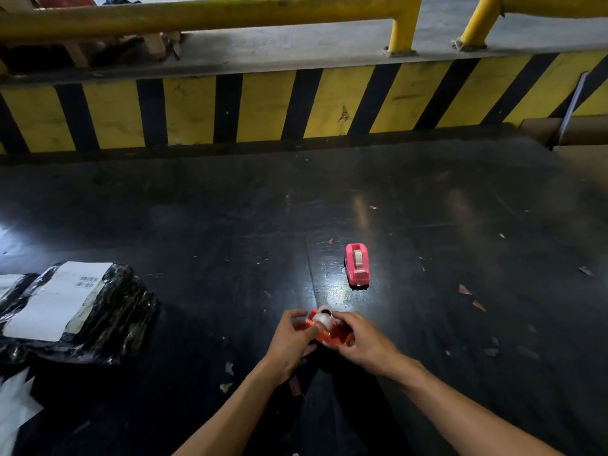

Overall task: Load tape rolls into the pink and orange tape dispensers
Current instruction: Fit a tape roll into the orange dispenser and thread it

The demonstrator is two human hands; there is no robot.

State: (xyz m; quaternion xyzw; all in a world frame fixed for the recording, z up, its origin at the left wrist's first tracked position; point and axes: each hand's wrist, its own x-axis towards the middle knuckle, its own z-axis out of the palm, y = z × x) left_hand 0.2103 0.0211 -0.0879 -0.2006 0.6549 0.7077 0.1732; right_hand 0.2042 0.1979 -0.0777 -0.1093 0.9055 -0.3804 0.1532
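My left hand (pixel 289 337) and right hand (pixel 358 340) both clasp the orange dispenser (pixel 329 334), a tape roll (pixel 320 319) sitting in it. The pink dispenser (pixel 357 264) stands farther off, slightly right, apart.

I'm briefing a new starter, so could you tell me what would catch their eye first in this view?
Both hands, left hand and right hand, work a clear tape roll into the orange dispenser at lower centre. Just beyond stands the pink dispenser, a roll already in it. Black-wrapped parcels lie left; a yellow-and-black striped barrier runs behind.
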